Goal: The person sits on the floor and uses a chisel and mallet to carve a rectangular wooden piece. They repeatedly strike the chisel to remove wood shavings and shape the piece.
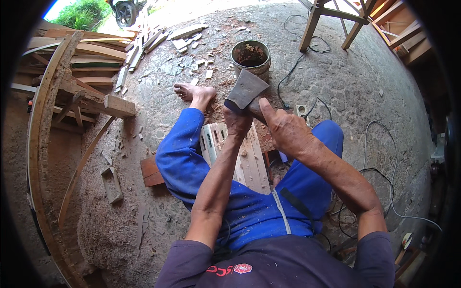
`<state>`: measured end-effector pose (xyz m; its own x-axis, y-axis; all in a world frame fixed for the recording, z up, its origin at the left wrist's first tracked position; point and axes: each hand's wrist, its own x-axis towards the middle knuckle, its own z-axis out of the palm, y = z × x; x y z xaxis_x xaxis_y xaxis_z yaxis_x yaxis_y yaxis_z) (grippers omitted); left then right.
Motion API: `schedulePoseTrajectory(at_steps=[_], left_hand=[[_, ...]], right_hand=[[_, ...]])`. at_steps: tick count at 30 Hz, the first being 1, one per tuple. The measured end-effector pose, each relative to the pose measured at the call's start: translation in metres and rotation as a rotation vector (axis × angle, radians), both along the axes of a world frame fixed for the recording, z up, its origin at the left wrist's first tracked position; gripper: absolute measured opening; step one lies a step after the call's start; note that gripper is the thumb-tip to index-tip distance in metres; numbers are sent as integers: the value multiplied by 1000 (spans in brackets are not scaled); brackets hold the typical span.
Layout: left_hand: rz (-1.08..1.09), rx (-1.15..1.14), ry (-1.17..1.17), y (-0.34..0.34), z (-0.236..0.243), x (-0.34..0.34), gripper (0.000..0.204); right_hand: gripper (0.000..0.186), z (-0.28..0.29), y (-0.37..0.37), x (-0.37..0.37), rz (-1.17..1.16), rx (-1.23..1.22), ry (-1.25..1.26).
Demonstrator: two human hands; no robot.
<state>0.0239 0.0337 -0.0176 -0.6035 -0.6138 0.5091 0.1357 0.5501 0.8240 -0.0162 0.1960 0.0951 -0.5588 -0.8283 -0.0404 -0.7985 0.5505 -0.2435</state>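
Raised in front of me is an axe (248,88) with a broad grey metal head. My right hand (289,130) is closed round its short wooden handle, with the index finger stretched along it toward the head. My left hand (236,122) is closed just below the cutting edge, touching or nearly touching it. A dark blue strip shows between that hand and the blade; whether it is a separate thing or part of the edge I cannot tell. Below the hands, between my legs, lie pale wooden boards (249,165), some with slots cut in them.
A dirty bucket (262,72) stands just beyond the axe. Wood offcuts (180,44) and shavings litter the floor. A curved timber frame (45,110) and stacked planks rise at left. Cables (384,126) trail on the right, below a wooden trestle (312,26). A small wooden box (112,185) lies at left.
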Motion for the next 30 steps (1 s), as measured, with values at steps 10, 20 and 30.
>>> schedulePoseTrajectory(at_steps=[10, 20, 30], left_hand=[[-127, 435, -72, -80, -11, -82, 15], [-82, 712, -291, -110, -71, -114, 14], [-394, 1169, -582, -120, -95, -93, 30]], right_hand=[[58, 54, -31, -32, 35, -309, -148], [64, -4, -4, -43, -33, -246, -523], [67, -79, 44, 20, -638, -557, -1248]])
